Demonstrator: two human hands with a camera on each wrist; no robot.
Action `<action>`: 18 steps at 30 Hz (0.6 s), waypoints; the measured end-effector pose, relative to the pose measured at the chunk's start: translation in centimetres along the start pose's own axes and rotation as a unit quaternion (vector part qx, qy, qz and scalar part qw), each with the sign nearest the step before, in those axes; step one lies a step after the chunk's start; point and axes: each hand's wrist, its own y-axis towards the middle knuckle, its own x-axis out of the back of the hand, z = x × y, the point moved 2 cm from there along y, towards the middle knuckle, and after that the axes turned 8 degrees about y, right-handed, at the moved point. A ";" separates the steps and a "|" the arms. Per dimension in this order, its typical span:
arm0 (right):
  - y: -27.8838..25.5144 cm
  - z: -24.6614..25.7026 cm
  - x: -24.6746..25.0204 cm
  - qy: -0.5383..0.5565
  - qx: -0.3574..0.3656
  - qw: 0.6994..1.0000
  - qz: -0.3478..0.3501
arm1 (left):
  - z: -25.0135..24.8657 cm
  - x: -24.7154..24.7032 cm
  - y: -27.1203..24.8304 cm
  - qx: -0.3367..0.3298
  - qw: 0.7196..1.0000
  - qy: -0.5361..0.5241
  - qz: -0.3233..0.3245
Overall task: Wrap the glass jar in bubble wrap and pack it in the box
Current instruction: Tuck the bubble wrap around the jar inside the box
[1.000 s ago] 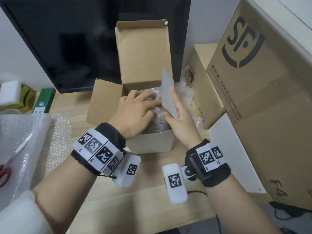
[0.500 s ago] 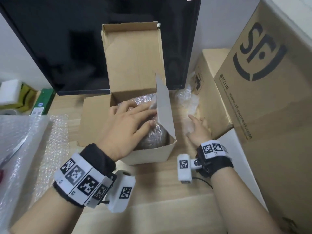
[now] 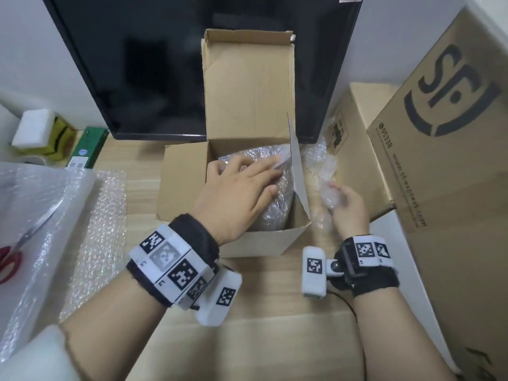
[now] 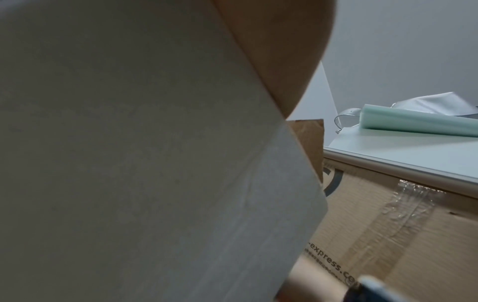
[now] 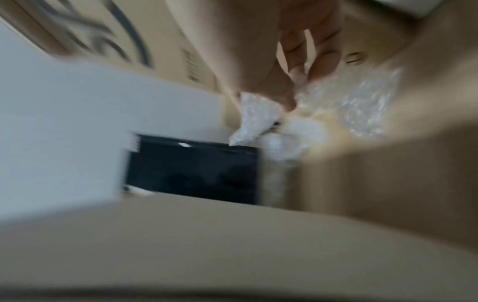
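1. Packing is the step right now: the glass jar [image 3: 270,199], all covered in bubble wrap, already sits down inside the small box [image 3: 264,244] in the middle of the tabletop [image 3: 275,292].
2. Pressing flat on top of the bundle is the left hand [image 3: 242,193], with its fingers straight and spread, not curled round anything.
3. Just outside the box, at about 3 o'clock from it, the right hand [image 3: 347,206] pinches a loose piece of bubble wrap [image 3: 328,193] between thumb and fingers. The right wrist view is blurry, but it shows the same pinch.
4. My guess is that the next move is to bring that loose piece over and stuff it into the gap beside the jar, so the jar cannot wobble. After that the flaps need folding shut.
5. The right flap [image 3: 298,177] stands up between the two hands, so the right hand may need to go up and over it.
6. The box is plain brown cardboard, stiff and square, with its tall back flap up at 12 o'clock.
7. The wrapped jar looks round, lumpy and shiny. The wrap is clear, soft and full of little bubbles.
8. At 9 o'clock a flat sheet of bubble wrap [image 3: 101,232] lies on the pale wooden tabletop.
9. At 3 o'clock a big printed carton [image 3: 439,166] leans close by.
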 end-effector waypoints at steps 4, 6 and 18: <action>-4.0 9.2 2.7 0.379 0.114 0.918 0.015 | 0.1 0.1 0.0 0.007 1.000 0.009 0.014; -7.1 13.8 3.3 0.453 0.203 0.863 0.091 | 0.2 -0.3 0.2 0.006 1.000 0.006 0.027; -10.0 11.7 -1.5 -0.296 0.393 0.870 -0.026 | -0.1 1.4 -0.3 0.006 0.998 -0.015 0.063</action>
